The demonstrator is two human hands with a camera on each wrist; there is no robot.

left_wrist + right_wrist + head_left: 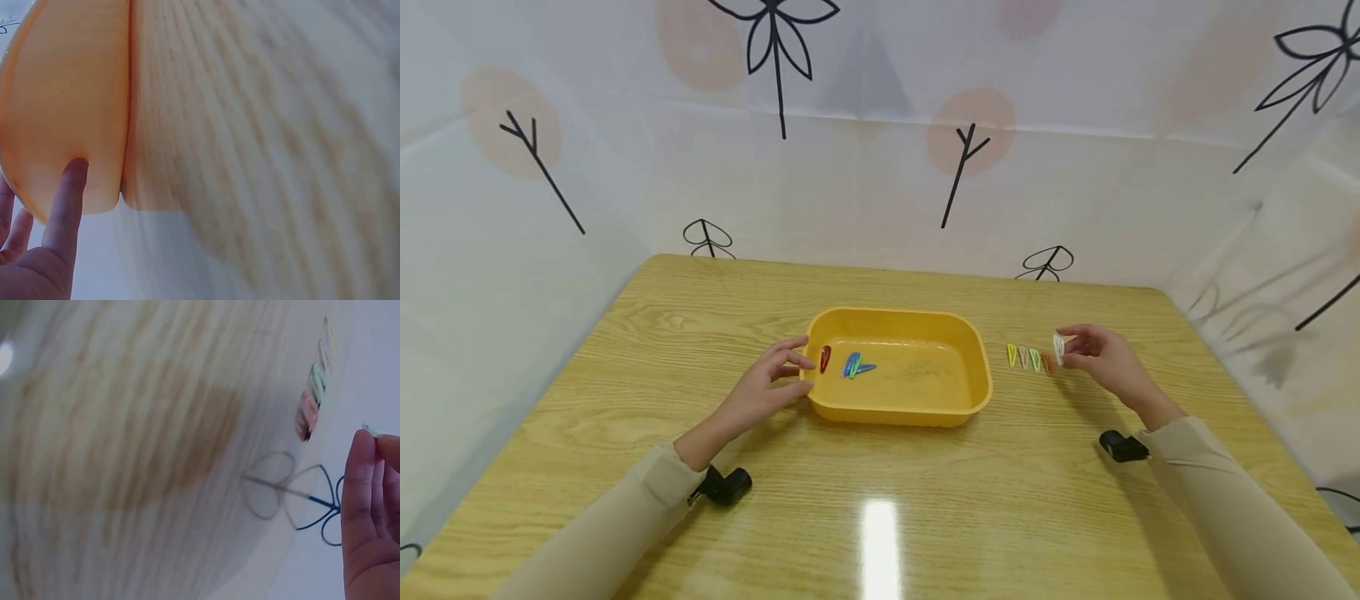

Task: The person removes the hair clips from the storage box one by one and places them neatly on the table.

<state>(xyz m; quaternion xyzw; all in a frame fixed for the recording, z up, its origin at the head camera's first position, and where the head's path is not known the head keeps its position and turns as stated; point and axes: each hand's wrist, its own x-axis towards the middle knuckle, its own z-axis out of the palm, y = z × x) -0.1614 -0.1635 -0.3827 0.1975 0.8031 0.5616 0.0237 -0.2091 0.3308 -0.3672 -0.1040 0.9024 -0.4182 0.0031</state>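
White hair clip — pinched by the right hand, at three o'clock of the yellow tray the left hand touches with relaxed fingers — could slip from that light fingertip hold.

Head view high over table — wrist views close, sideways.

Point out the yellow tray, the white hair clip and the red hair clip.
yellow tray (977,367): head view, right rim.
white hair clip (1058,347): head view, its middle, pinched by right hand (1101,358).
red hair clip (825,358): head view, its middle.
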